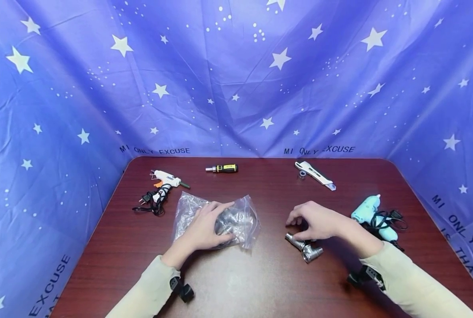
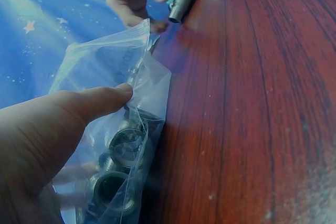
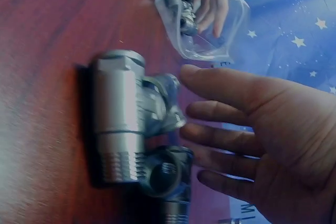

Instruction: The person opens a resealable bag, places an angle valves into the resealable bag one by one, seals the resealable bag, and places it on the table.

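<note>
My left hand (image 1: 204, 225) grips a clear zip bag (image 1: 245, 216) that lies on the left-middle of the table. In the left wrist view the thumb lies along the near side of the plastic, with fingers showing dimly behind it. Inside the bag are several metal pipe fittings (image 2: 113, 190) with round openings. Over to the right, my right hand (image 1: 320, 221) hovers by silvery metal fittings (image 1: 311, 253) on the tabletop. Its fingers are spread and loosely bent, and nothing is between them. One fitting (image 3: 118, 114) shows a threaded end in the right wrist view.
Behind the bag lie a white glue gun (image 1: 169, 180) with its black cord and a yellow-black screwdriver (image 1: 225, 168). A white utility knife (image 1: 316, 175) and a small metal ring (image 1: 302, 175) lie at the back right. A light-blue glue gun (image 1: 367, 210) rests beyond the right forearm.
</note>
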`<state>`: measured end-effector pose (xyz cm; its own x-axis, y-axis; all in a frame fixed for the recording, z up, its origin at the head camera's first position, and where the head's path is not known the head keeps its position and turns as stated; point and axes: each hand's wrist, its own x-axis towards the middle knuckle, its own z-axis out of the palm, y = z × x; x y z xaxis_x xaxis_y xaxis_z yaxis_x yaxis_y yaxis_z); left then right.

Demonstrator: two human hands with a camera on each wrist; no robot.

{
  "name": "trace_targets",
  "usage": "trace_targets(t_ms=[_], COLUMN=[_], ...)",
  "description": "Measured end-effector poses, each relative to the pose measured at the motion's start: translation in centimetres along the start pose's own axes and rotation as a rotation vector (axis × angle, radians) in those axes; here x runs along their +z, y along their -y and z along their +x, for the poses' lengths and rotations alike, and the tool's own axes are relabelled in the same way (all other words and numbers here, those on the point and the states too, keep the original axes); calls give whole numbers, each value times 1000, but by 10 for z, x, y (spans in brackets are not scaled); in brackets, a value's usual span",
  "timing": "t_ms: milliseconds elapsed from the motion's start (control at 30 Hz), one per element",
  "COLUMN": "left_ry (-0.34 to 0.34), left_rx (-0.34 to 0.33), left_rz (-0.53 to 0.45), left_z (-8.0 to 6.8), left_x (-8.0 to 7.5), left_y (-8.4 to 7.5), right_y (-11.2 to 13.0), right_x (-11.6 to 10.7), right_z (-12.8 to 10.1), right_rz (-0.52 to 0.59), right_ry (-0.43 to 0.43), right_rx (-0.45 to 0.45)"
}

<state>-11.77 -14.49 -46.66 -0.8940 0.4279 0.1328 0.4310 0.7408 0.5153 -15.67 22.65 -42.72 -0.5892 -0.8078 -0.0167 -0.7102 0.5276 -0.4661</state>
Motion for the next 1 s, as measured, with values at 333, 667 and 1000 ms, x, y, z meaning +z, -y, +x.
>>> trace_targets(t_ms=[333, 667, 1000], left_ry=[1, 12, 26], left_rx=[-4, -10, -7], left_rz=[12, 19, 18], left_z=[2, 2, 4], left_x=[0, 1, -1], left_y=[-1, -1, -2], right_y=[11, 12, 12], right_x=[8, 13, 10], right_z=[-3, 0, 14], right_rz=[-60, -82, -78], right_ry=[47, -14, -130], right_rx=[40, -6, -69])
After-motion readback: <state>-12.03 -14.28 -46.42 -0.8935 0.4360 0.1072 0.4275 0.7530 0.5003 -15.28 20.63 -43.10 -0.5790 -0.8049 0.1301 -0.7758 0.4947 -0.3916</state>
